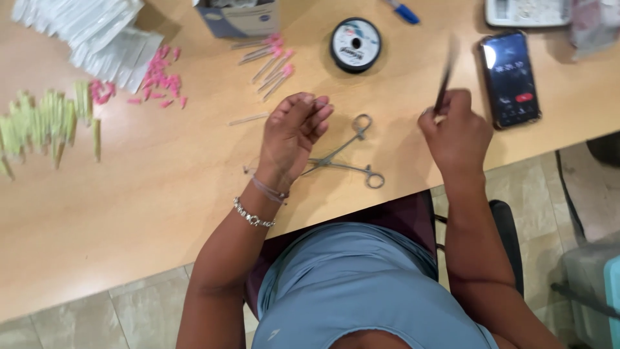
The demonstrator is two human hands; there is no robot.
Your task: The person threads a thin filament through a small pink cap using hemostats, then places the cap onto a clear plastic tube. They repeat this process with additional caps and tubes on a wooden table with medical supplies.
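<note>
Spanning most of the view, a pale wooden table [129, 213], taken here as the landmark, with everything below placed against it. Above its near edge, left hand [294, 132] with fingers curled loosely, nothing visibly pinched, perhaps a fine thread too thin to confirm. Further right over the same edge, right hand [457, 132] closed around a thin dark tool [445, 77], long axis rising away from the body, upper end motion-blurred and hard to identify. Flat on the table between both hands, steel forceps [345, 158], handles toward the right hand, tips under the left wrist, nearer the left. Toward the table's far edge, a black line spool [356, 44], a dark phone [509, 78], pink-hubbed needles [271, 59]
</note>
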